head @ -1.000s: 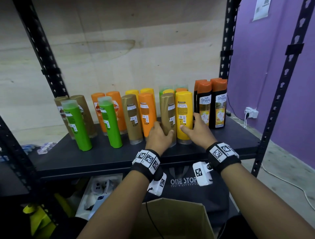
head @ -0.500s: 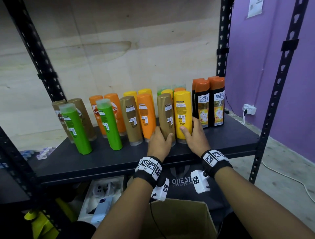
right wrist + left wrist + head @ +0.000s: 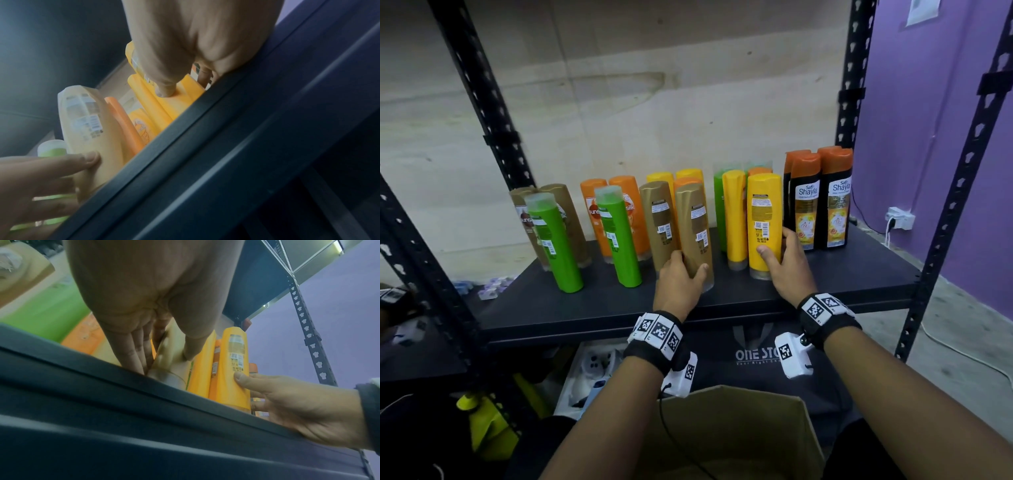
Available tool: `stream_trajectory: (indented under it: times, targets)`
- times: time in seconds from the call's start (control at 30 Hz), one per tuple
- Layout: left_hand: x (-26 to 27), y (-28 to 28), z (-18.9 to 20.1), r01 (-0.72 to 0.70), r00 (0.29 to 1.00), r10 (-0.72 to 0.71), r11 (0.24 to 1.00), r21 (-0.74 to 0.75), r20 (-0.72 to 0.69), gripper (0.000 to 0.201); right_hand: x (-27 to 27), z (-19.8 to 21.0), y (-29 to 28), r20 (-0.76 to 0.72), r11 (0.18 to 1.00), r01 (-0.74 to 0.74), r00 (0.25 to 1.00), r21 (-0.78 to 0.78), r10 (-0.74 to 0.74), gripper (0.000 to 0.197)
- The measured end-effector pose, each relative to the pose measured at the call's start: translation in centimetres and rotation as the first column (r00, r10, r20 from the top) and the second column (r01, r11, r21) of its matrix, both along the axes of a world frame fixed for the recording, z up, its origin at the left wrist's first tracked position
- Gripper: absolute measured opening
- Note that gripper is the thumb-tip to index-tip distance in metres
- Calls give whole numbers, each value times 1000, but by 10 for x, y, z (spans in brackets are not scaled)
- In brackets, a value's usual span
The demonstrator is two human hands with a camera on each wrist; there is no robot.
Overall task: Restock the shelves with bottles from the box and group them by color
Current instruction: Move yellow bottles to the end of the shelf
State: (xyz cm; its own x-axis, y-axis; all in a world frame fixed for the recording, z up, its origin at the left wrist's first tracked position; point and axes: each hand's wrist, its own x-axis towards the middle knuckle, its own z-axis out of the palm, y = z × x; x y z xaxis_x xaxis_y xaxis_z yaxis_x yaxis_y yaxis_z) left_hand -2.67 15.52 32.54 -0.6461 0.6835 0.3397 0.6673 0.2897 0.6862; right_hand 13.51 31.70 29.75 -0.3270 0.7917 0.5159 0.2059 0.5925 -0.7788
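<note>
On the black shelf (image 3: 859,274) stand bottles in gold, green, orange, yellow and black with orange caps. My left hand (image 3: 688,265) (image 3: 164,358) grips the lower part of a gold bottle (image 3: 693,222) (image 3: 174,344) that stands right beside another gold bottle (image 3: 659,219) and in front of an orange one (image 3: 686,181). My right hand (image 3: 774,253) (image 3: 183,84) grips a yellow bottle (image 3: 763,219) (image 3: 234,353) near its base, thumb on the front. A second yellow bottle (image 3: 734,219) stands just left of it. The cardboard box (image 3: 739,428) is below, between my forearms.
Two green bottles (image 3: 554,246) stand forward at the left, with gold and orange ones behind. Black bottles with orange caps (image 3: 835,198) fill the right end. Black uprights (image 3: 849,102) frame the shelf. A gap separates the gold and yellow bottles. Clutter lies on the lower shelf.
My left hand has slid the gold bottle to the left, away from the yellow one and up against the other gold bottle. The right hand keeps its grip on the yellow bottle.
</note>
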Motion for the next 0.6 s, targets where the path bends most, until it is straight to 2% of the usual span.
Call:
stream_trajectory:
  times: [0.27, 0.43, 0.6]
  targets:
    - [-7, -7, 1, -20, 1000, 20, 1000, 4, 6, 40, 0, 0, 0, 15, 1000, 2, 1000, -2, -2, 58]
    - [0, -17, -8, -99, 995, 101, 983, 155, -6, 27, 0, 5, 1, 31, 1000, -4, 999, -20, 5, 58]
    - [16, -21, -8, -72, 994, 77, 995, 68, -80, 30, 4, 13, 1, 45, 999, 7, 999, -40, -5, 57]
